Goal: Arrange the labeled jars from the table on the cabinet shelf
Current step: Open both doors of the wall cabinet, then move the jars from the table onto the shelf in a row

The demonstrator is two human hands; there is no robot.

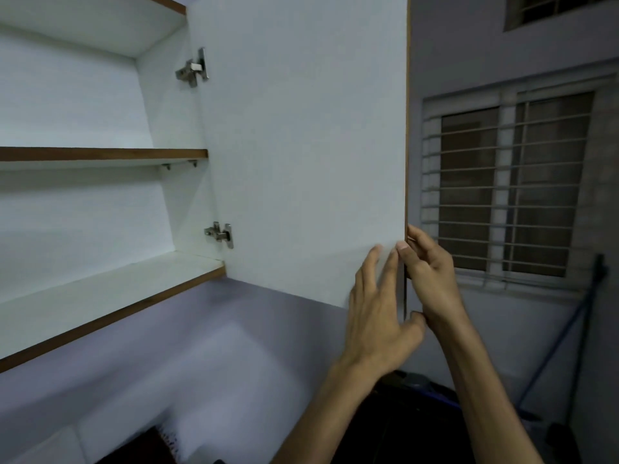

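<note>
Both hands are on the open door's [301, 145] free edge: left hand [378, 316] flat with fingers spread on the inner face, right hand [428, 272] curled round the edge. Shelves [100, 154] sit off left, bare and white. No jars in view, so they're somewhere off-frame.

My left hand [378, 316] is blurred w/ motion, fingertips smeared. Door [301, 145] edge hides part of my right hand [432, 276]. Cabinet [83, 296] cut off left & top. Dark stuff at bottom edge too dim to ID.
</note>
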